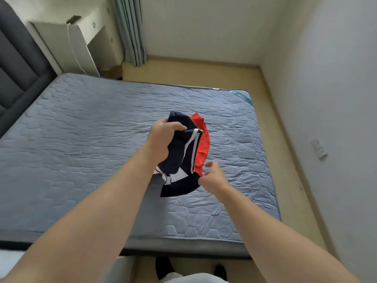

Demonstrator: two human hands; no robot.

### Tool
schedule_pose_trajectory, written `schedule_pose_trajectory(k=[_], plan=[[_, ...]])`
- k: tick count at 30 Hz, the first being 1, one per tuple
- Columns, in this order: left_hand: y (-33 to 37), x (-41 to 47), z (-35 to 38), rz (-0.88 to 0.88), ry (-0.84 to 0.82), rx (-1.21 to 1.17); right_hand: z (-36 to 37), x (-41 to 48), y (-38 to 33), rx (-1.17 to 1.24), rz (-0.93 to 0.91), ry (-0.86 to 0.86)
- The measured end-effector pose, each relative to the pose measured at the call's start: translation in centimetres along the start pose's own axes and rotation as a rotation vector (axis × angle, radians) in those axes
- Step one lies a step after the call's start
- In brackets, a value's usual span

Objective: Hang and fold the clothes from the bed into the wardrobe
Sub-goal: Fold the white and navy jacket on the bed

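Observation:
A navy garment with white stripes [179, 160] hangs bunched above the blue quilted mattress [81, 139]. My left hand [163, 135] grips its upper part with fingers curled round the cloth. A red garment [203, 146] lies or hangs right behind the navy one; whether my left hand also holds it is hidden. My right hand [213, 177] is at the lower right edge of the navy garment, fingers loosely bent next to the red cloth's lower edge; a firm pinch is not plain to see.
A dark grey padded headboard [18, 74] stands at the left. A white bedside cabinet [67, 50] and grey-green curtain [130, 31] are at the back. Tan floor [204, 72] runs behind and right of the bed, bounded by white walls [326, 78].

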State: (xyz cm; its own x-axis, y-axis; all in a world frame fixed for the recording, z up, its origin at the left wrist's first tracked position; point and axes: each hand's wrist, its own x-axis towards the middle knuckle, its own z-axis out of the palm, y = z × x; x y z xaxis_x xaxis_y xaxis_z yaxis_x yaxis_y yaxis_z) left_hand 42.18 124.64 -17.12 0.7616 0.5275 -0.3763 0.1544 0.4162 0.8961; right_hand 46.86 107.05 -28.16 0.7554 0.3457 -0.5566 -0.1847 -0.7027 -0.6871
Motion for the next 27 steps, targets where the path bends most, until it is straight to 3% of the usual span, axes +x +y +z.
schedule_pose_trajectory(k=[7,9,11,15,18,20,23,25,27], plan=[[5.8,-6.7,4.7,0.300,-0.223,-0.146,-3.4,-0.6,0.8,-0.278,-0.113,0.153],[6.6,-7.5,5.4,0.349,-0.200,-0.180,-5.5,-0.8,1.5,-0.389,-0.130,0.098],[6.7,-7.3,5.6,0.364,-0.065,-0.128,-7.4,-0.9,1.7,-0.427,-0.141,0.114],[3.9,-5.9,5.1,0.292,0.363,0.483,-10.2,-2.1,-0.3,-0.434,-0.235,0.205],[0.5,-6.2,5.4,0.163,0.431,0.957,-12.0,-3.6,-3.0,-0.304,-0.333,0.236],[-1.5,-6.7,6.4,0.207,0.356,1.059,-13.5,-5.0,-4.7,-0.207,-0.378,0.226],[-2.6,-7.5,9.4,0.442,-0.101,0.964,-15.9,-7.5,-7.0,-0.097,-0.400,0.083],[-2.4,-7.6,11.4,0.397,-0.336,0.809,-17.5,-8.8,-7.9,-0.157,-0.412,0.021],[-2.2,-7.3,12.7,0.367,-0.384,0.787,-19.0,-9.3,-8.2,-0.189,-0.432,0.028]])
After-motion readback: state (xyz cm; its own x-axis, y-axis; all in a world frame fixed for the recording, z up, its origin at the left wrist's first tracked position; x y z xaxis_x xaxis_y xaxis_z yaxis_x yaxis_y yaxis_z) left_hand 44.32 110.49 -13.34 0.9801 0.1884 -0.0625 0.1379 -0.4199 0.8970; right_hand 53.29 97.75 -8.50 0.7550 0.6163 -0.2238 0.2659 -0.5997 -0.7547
